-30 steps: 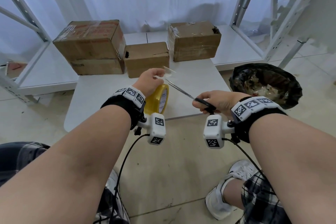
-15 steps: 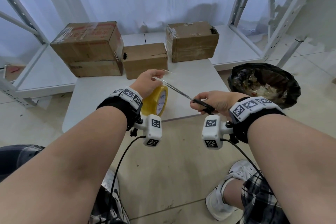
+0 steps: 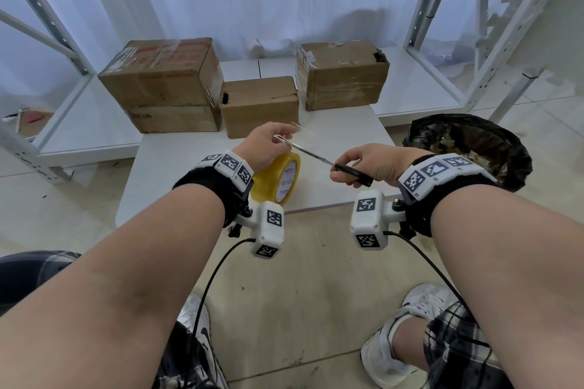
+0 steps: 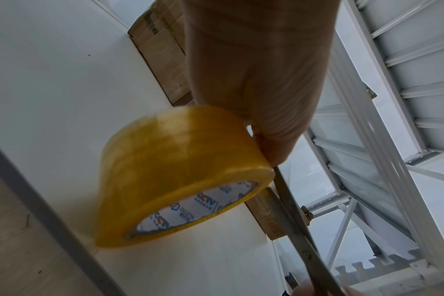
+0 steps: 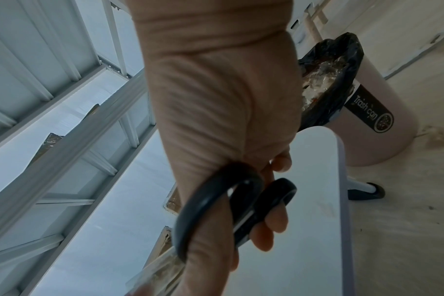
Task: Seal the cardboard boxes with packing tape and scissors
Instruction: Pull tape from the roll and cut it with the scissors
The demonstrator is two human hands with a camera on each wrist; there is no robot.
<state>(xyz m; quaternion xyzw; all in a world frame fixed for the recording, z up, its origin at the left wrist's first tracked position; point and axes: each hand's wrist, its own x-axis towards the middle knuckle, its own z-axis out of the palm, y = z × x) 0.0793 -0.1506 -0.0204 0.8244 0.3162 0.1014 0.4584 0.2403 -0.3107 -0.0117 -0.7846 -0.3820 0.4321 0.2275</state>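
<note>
Partly hidden scissors (image 3: 319,158) behind hands.

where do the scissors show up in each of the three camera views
Head: scissors at centre, right hand on the black handles.
Left wrist: blades at lower right, beside the tape roll.
Right wrist: handles at lower centre.
Shared landmark: white table.
</note>
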